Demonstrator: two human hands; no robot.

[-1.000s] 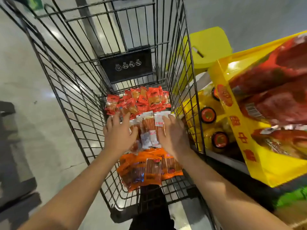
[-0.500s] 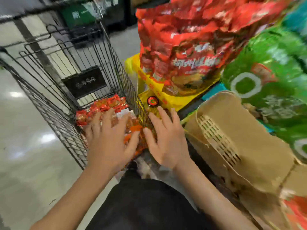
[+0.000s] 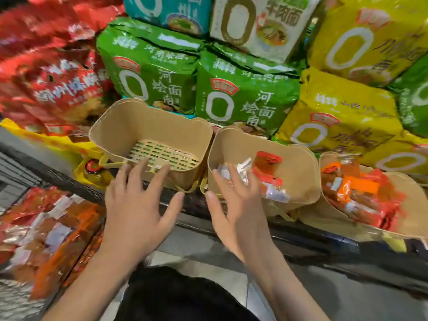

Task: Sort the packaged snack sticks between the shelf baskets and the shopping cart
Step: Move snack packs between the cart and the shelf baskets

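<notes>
Three tan baskets stand on the shelf edge. The left basket (image 3: 120,126) holds nothing and shows its slotted floor. A few red and orange snack stick packets (image 3: 268,174) lie in the middle basket (image 3: 298,172). The right basket (image 3: 403,225) is piled with orange packets (image 3: 361,195). My left hand (image 3: 136,212) hovers with spread fingers at the left basket's front rim, holding nothing. My right hand (image 3: 236,205) is spread at the middle basket's front rim, fingertips near the packets. More snack packets (image 3: 46,232) lie at the lower left in the cart, blurred.
Green (image 3: 240,96), yellow (image 3: 335,112) and red (image 3: 51,72) noodle bags are stacked on the shelf behind the baskets. A yellow bag with a red-capped bottle (image 3: 92,166) sits left of the baskets. The dark shelf edge (image 3: 301,237) runs below them.
The view has swung right from the cart to the shelf baskets. Both hands left the packets in the cart and now hover spread at the baskets' front rims.
</notes>
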